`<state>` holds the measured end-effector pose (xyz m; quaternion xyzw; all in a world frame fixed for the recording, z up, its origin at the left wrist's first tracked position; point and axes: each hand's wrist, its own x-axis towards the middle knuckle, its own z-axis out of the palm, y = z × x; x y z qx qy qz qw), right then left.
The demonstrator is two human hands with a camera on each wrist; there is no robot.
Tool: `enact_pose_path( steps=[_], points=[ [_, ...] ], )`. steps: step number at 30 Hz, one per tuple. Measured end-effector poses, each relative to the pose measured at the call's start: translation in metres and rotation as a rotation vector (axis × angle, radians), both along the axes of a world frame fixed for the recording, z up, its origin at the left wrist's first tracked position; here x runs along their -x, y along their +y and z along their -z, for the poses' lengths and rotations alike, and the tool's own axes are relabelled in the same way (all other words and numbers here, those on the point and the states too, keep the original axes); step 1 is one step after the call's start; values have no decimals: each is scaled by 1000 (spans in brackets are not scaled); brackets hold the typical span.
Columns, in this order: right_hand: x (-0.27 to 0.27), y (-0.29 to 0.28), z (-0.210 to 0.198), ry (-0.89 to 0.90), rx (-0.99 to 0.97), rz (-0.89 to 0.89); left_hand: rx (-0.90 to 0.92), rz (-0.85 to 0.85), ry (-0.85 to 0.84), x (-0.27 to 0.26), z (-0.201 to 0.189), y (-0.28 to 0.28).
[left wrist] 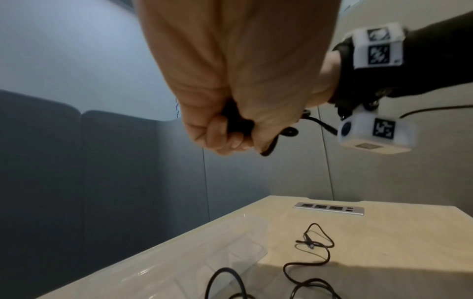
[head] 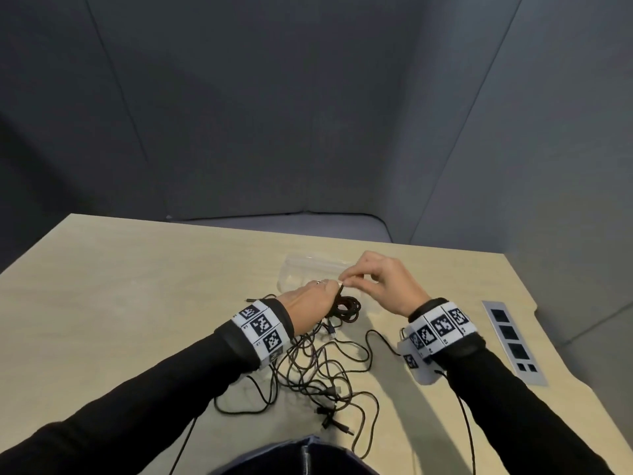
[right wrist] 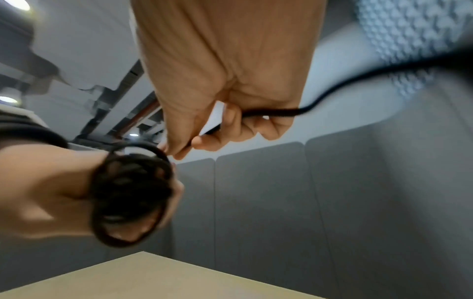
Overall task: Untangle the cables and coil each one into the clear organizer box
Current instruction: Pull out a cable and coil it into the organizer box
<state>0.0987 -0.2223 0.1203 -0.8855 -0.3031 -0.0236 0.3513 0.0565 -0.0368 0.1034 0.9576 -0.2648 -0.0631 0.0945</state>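
My left hand (head: 313,298) grips a small coil of black cable (head: 347,308) above the table, just in front of the clear organizer box (head: 301,269). In the right wrist view the coil (right wrist: 130,194) is looped round the left hand's fingers. My right hand (head: 373,282) pinches the loose end of that cable (right wrist: 212,131) close to the left hand's fingertips. A tangle of black cables (head: 318,371) lies on the table below both hands, nearer to me. The box (left wrist: 217,257) looks empty in the left wrist view.
The wooden table (head: 137,286) ends at grey padded walls. A silver socket strip (head: 513,341) is set into the table at the right. One cable loop (left wrist: 312,242) lies beside the box. Black wires run from my wrist cameras.
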Motion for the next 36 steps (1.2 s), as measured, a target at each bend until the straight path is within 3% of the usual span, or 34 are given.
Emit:
enact_pose_path(
  steps=[9,12,14,16,20,23,27,31,36],
  points=[
    [7,-7,51,200,-219,228,344,-48,115,6,-23,6],
    [29,4,59,236,-71,223,410,-156,102,1,-21,10],
    [48,12,59,168,186,198,382,-263,46,-6,-15,13],
    [63,18,53,22,405,118,231,-353,6,-9,-11,14],
    [74,27,11,-242,397,-38,-100,-302,-70,-2,-1,5],
    [47,19,-11,-390,320,23,29,-182,49,5,10,-3],
    [14,1,-2,-74,49,214,218,-145,154,11,18,-6],
    [6,-8,28,189,-143,250,307,-147,170,16,12,-8],
    [29,1,58,268,-59,260,450,-296,119,10,14,-8]
  ],
)
